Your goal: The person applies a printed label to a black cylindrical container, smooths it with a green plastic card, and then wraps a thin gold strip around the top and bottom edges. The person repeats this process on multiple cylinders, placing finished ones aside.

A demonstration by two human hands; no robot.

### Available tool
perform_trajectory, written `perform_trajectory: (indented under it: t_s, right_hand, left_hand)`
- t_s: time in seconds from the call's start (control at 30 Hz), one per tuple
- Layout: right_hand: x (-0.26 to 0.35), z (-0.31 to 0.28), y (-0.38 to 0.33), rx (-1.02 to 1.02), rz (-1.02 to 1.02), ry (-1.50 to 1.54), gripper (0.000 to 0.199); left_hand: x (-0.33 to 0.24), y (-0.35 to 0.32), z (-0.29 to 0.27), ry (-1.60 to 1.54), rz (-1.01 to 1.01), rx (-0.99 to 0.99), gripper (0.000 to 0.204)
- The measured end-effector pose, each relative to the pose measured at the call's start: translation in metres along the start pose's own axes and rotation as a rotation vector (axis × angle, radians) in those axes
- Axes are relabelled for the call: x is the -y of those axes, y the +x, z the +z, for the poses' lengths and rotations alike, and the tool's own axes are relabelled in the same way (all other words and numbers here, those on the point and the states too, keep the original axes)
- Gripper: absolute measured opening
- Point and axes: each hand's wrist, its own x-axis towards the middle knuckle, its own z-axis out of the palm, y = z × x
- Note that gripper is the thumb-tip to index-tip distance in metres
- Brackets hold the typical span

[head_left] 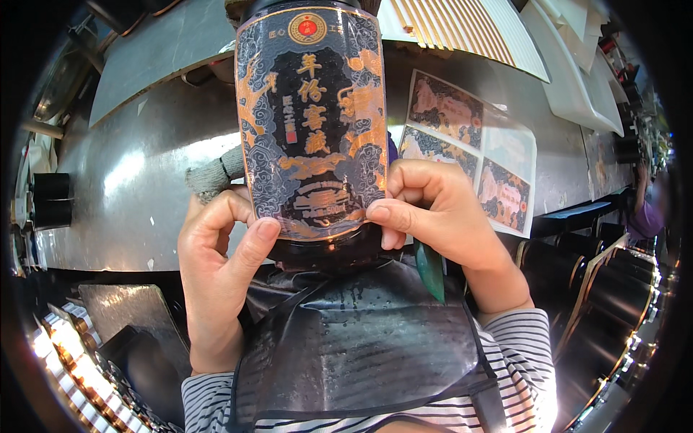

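Observation:
A large dark jar (328,254) stands upright in front of me, its wide face covered by a glossy black, gold and orange label (314,144). My left hand (227,245) pinches the label's lower left corner between thumb and bent fingers. At the lower right corner, my right hand (426,209) is closed the same way, thumb on the label's edge. A green, pointed flat blade (430,274) hangs below my right hand; whether those fingers hold it is hidden. Grey knitted fabric (211,179) with a dark band shows behind my left hand.
A sheet of similar printed labels (473,137) lies on the metal table (144,195), right of the jar. White ribbed boards (462,29) and a white tray (577,72) are at the far right. Dark cylindrical jars (613,289) crowd the right side; a black apron (361,346) covers my lap.

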Motion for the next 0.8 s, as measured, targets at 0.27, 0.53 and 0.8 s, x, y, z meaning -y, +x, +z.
perform_trajectory:
  t_s: [0.27, 0.53, 0.8]
  right_hand:
    - [-0.008, -0.013, 0.007, -0.391, -0.385, -0.447, 0.038]
    - [0.0, -0.005, 0.023, -0.122, -0.539, -0.798, 0.117]
    - [-0.012, -0.008, 0.033, -0.139, -0.582, -0.642, 0.119]
  left_hand:
    - [0.001, 0.014, 0.011, -0.14, 0.21, -0.035, 0.068]
    - [-0.01, 0.018, 0.04, -0.223, 0.216, 0.127, 0.105]
    - [-0.005, 0.025, 0.036, -0.26, 0.229, 0.163, 0.113]
